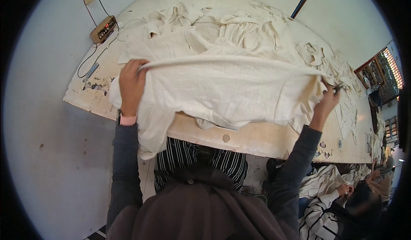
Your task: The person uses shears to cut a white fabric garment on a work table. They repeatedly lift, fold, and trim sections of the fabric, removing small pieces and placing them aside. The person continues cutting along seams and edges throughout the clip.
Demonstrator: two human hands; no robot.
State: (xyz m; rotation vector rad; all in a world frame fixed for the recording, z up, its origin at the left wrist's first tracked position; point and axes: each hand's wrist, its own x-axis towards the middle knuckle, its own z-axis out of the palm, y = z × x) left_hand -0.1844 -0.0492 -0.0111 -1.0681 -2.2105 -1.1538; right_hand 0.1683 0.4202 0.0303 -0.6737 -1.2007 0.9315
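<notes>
A wide piece of cream knit fabric (231,88) is stretched sideways over the near part of the table, with a raised fold along its far edge. My left hand (132,83) grips its far left end, fingers closed over the fold. At the right end, my right hand (326,101) pinches the fabric, which bunches by the fingers. A small dark thing shows beside the right fingertips; I cannot make out what it is. On the left, part of the fabric hangs over the table's front edge.
More cream cloth (252,32) lies heaped across the far side of the worn table (192,136). At the far left sit a brown box with cables (103,29) and a grey remote control (92,70). Another person in a striped top (323,212) sits at lower right with cloth.
</notes>
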